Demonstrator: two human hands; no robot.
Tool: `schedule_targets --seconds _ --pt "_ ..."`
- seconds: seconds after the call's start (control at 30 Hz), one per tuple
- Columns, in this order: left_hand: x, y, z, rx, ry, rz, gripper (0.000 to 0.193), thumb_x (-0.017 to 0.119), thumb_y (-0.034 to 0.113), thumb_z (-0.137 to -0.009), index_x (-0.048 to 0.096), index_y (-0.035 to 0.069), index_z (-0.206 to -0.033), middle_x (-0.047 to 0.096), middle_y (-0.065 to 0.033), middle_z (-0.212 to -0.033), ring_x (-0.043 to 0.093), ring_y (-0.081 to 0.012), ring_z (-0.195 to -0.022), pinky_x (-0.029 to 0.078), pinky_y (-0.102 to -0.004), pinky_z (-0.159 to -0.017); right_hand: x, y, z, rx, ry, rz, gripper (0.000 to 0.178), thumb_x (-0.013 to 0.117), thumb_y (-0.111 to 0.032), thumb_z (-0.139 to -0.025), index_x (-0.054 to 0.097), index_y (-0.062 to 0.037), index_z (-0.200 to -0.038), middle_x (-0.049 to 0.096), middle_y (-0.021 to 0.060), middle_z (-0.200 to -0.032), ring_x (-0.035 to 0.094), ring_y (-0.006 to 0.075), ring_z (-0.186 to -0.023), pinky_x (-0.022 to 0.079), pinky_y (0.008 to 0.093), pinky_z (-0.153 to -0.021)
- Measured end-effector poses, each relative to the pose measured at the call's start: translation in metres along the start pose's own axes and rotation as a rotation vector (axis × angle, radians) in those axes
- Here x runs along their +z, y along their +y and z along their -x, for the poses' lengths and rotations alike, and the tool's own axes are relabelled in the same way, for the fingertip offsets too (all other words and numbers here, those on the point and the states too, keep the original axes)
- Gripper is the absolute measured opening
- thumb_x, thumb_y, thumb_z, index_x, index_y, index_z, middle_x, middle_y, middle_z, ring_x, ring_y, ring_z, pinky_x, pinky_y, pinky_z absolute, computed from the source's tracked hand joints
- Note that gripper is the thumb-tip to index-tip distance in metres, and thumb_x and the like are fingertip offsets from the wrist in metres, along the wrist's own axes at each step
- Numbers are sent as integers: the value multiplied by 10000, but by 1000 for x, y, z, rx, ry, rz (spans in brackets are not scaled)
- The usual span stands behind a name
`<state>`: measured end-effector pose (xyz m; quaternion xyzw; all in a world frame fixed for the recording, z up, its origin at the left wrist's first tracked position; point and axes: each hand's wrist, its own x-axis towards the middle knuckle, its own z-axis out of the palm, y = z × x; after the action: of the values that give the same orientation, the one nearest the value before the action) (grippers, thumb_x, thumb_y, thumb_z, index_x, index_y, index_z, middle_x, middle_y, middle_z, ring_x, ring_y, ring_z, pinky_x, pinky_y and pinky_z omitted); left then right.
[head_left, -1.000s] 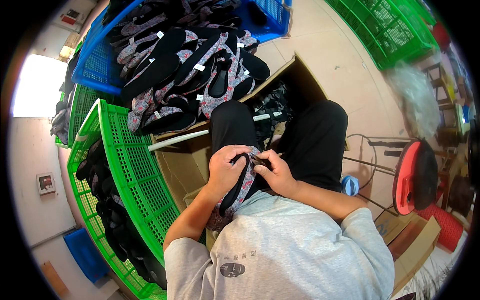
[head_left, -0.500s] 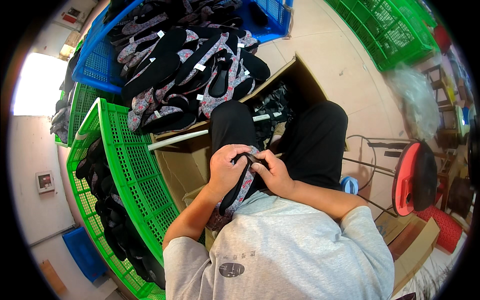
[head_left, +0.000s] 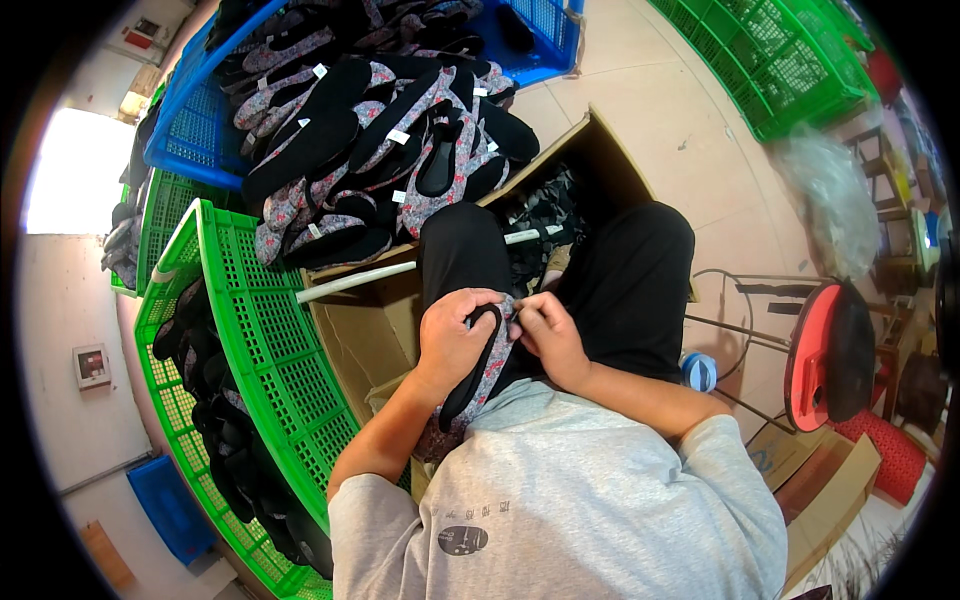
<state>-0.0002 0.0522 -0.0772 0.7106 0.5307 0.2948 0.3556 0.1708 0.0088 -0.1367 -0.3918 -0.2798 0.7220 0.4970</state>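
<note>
Across my left thigh lies a floral slipper [head_left: 491,369], grey with red flowers and a black inside. My left hand [head_left: 455,335] is closed around its far end, the thumb hooked into the opening. Beside that end, my right hand [head_left: 551,338] pinches with thumb and forefinger at the slipper's edge. What sits between those fingertips is too small to make out. Ahead of my knees rises a big heap of similar floral slippers [head_left: 440,175] with black soles and small white tags.
A green crate [head_left: 262,330] with dark slippers stands at my left. Behind the heap is a blue crate [head_left: 200,125]. Cardboard boxes [head_left: 620,160] sit around my legs, with a white bar [head_left: 360,281] across one. At right are a red-black round stool [head_left: 812,355] and a green crate [head_left: 765,70].
My right hand has shifted slightly off the slipper's opening to its outer edge, its fingers more curled. The dark edge it was pulling at is released. My left hand keeps its place.
</note>
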Motion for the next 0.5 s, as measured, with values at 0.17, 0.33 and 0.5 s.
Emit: schedule_targets --seconds 0.17,0.33,0.5 --pt "-6 13 -3 -152 -67 58 482 659 11 -754 618 44 -1233 707 -120 -1087 676 -257 -1017 509 -333 -935 -20 -22 -17 117 405 -131 281 540 -338 -1024 505 -111 -1187 607 3 -925 417 33 -600 317 179 -479" --pt "-15 32 2 23 -203 -285 647 696 55 -702 527 40 -1327 614 -158 -1234 575 -316 -1165 465 -385 -1006 -10 -26 -5 -59 81 341 457 741 -184 -884 516 -33 -1253 620 33 -1064 565 59 -881 486 231 -791" --pt "-12 36 10 -30 -180 -486 593 710 69 -703 538 23 -1268 564 -161 -1204 561 -351 -1116 475 -404 -969 11 -39 1 -137 48 810 569 767 -222 -850 482 -27 -1303 610 135 -1204 600 161 -1049 498 306 -891"
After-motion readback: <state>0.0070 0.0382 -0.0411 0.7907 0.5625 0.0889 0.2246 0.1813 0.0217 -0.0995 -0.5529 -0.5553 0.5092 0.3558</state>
